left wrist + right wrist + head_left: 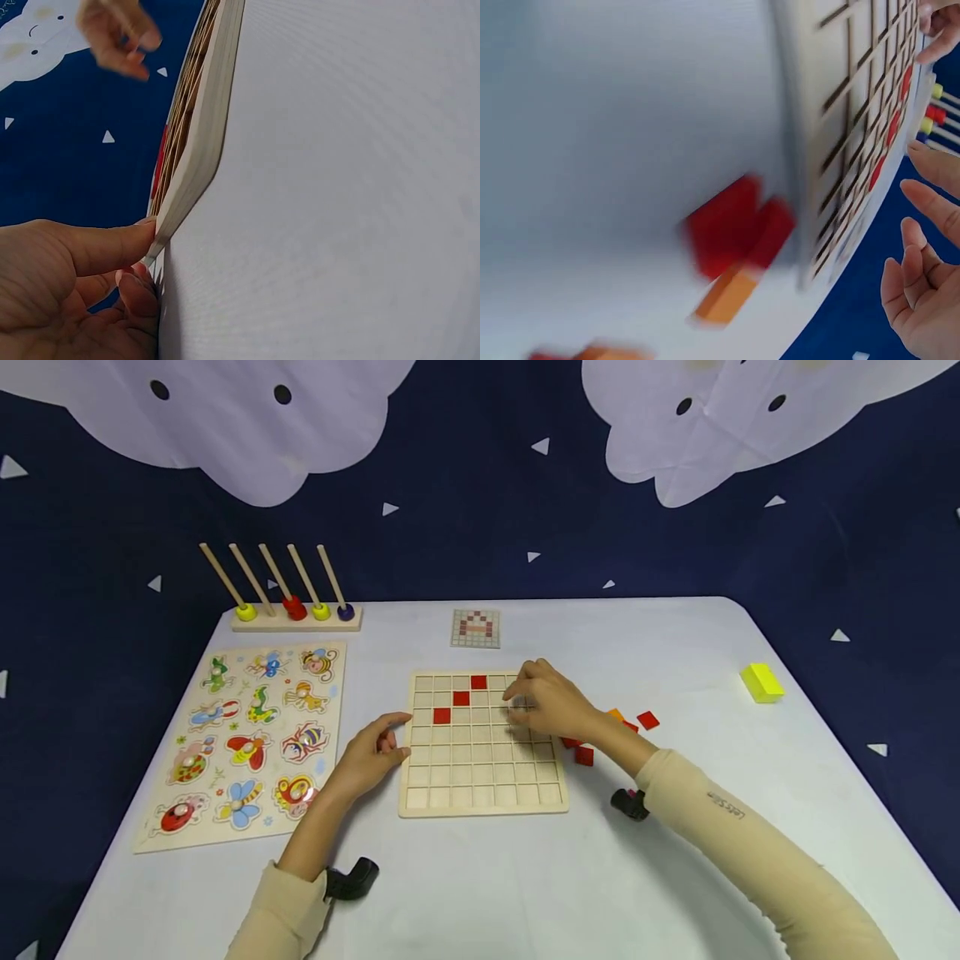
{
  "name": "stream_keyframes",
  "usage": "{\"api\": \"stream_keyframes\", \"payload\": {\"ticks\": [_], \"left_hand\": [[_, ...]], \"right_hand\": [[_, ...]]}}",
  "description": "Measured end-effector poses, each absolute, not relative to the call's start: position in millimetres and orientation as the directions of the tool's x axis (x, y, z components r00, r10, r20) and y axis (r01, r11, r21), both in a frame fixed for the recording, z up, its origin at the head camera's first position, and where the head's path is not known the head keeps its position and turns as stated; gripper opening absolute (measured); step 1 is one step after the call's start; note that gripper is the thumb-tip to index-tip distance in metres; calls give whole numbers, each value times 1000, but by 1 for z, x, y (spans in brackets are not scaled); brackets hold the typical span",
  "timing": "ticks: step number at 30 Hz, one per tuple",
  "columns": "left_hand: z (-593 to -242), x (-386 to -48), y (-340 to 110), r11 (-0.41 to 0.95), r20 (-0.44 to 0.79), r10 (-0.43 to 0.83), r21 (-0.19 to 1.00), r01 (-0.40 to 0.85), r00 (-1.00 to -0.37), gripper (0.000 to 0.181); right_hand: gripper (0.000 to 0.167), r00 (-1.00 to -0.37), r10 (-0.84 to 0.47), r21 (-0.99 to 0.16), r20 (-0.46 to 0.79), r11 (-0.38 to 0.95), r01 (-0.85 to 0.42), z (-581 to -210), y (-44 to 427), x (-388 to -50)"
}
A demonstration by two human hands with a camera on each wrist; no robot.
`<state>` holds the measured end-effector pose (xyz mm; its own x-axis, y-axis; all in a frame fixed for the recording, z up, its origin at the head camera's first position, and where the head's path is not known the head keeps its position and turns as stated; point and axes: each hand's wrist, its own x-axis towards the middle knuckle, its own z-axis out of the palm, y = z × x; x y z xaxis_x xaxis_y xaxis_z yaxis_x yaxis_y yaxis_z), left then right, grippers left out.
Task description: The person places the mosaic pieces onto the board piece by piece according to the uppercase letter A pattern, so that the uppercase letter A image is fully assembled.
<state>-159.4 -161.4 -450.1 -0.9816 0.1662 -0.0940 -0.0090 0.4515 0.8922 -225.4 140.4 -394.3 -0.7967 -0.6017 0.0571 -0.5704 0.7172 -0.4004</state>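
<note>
A square wooden grid board (483, 774) lies on the white table, with three red tiles in a diagonal line in its upper cells, one being the red tile (461, 698). At the board's left edge, my left hand (370, 756) touches the frame with index finger and thumb apart; the left wrist view shows the thumb (112, 249) against the rim. My right hand (551, 697) hovers over the board's upper right. In the right wrist view its fingers (930, 202) are spread, and no tile shows between them. The cells beneath this hand are partly hidden.
Loose red tiles (584, 756) and an orange tile (615, 714) lie right of the board, partly behind my right forearm. Behind the board is a small pattern card (476, 629). An animal peg puzzle (281, 756) and a peg stacker (296, 623) stand left; a yellow block (762, 683), far right.
</note>
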Motion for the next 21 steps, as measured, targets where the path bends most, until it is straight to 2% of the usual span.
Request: {"api": "stream_keyframes", "payload": {"ticks": [10,21], "left_hand": [[-447,-159,-161,452,-91,161,892,-8,-983,49],[-449,-161,-161,456,-97,159,890,-14,-983,49]], "right_hand": [[21,-812,-584,-373,18,749,-547,-400,199,-210],[22,-807,-590,-350,-24,761,-546,-411,219,-200]]}}
